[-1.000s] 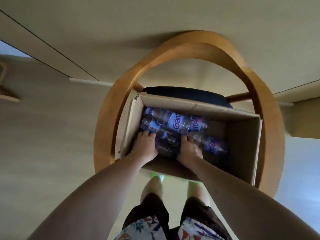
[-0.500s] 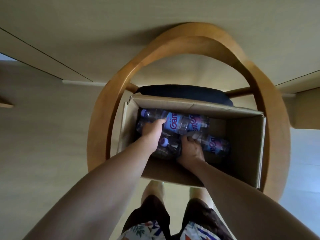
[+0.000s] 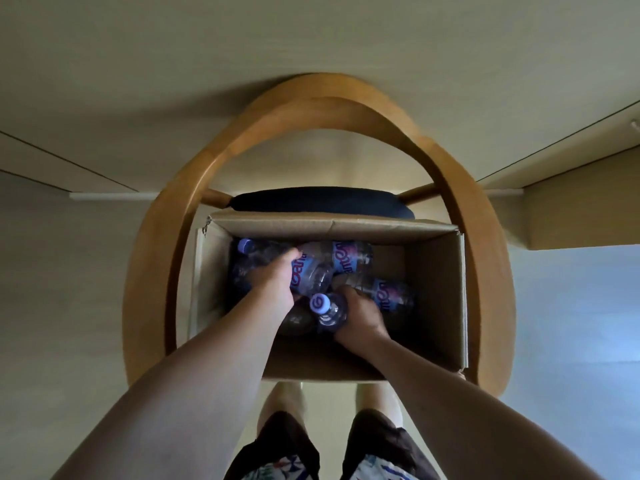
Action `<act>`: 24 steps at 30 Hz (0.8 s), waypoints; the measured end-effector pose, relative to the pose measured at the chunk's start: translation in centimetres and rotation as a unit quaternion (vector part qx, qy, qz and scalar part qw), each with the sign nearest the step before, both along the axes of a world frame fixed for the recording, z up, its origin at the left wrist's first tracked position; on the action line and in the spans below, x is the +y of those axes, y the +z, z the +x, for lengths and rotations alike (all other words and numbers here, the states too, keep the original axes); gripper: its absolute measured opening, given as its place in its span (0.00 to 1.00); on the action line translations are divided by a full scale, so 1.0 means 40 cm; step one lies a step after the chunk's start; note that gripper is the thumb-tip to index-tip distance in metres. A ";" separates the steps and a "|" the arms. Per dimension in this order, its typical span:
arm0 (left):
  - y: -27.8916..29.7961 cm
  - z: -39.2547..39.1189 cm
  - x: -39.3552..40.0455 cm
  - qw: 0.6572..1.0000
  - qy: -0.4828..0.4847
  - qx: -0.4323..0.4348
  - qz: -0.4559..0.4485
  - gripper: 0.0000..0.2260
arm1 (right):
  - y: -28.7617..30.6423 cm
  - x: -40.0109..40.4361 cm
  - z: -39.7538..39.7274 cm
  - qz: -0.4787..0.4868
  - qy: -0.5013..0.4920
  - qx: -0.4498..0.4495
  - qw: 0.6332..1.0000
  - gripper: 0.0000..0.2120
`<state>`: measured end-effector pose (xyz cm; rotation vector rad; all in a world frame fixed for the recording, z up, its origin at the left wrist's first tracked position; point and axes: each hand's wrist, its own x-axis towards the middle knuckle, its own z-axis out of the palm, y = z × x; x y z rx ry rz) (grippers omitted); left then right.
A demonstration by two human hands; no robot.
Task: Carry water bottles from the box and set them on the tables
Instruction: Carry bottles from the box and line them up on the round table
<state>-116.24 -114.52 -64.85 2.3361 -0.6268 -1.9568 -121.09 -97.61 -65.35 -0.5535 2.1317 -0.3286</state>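
The left hand is reached into the left half of the cardboard box, and its fingers are curled over a lying bottle with a blue and pink label. The right hand is closed around the upper part of a second bottle, which is raised so that its pale purple cap faces the camera.

The relation that matters for the lift is the long axis of each bottle. The lying bottle is stretched across the box, roughly parallel to the far wall, with its length running out to the right of the left hand. The raised bottle is stood nearly on end, its axis pointed up out of the box toward the person, so it is judged the readier of the two to be drawn clear. Each bottle is nearer the hand that holds it, and the two hands are just beside one another.

The bottles are of clear, ribbed plastic and appear dark in the shadow of the box. More bottles are seen by the left wall and toward the middle; the right part of the box floor is bare.

The box is rested on the dark seat of a wooden chair with a curved rail.
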 end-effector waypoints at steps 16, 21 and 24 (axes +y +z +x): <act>0.282 -0.008 0.049 0.854 -0.507 0.112 -0.023 0.27 | 0.316 0.085 -0.086 -0.068 -0.338 0.058 0.937 0.29; 0.438 -0.137 0.111 0.804 -0.559 0.204 -0.011 0.26 | 0.460 0.219 -0.121 -0.186 -0.508 0.016 0.841 0.29; 0.545 -0.216 0.214 0.774 -0.577 0.261 -0.003 0.25 | 0.543 0.324 -0.144 -0.260 -0.587 -0.014 0.766 0.28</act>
